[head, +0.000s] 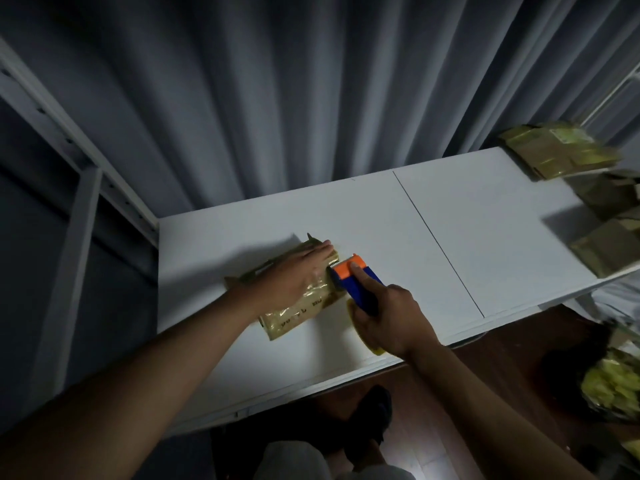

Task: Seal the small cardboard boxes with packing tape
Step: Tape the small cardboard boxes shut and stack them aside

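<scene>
A small flat cardboard box point(298, 311), shiny with tape, lies on the white table point(467, 237) near its left end. My left hand point(294, 275) rests flat on the box top, fingers together, pressing it down. My right hand point(391, 315) grips a blue and orange tape dispenser point(356, 278), index finger laid along its top. The dispenser's toothed edge touches the box's right side, next to my left thumb. A bit of yellowish tape roll point(367, 341) shows under my right palm.
A stack of taped boxes point(561, 154) sits at the table's far right corner, with more brown boxes point(609, 237) along the right edge. Grey curtains hang behind. A white metal frame point(79, 188) stands left. A bag of yellow material point(613, 386) lies on the floor at right.
</scene>
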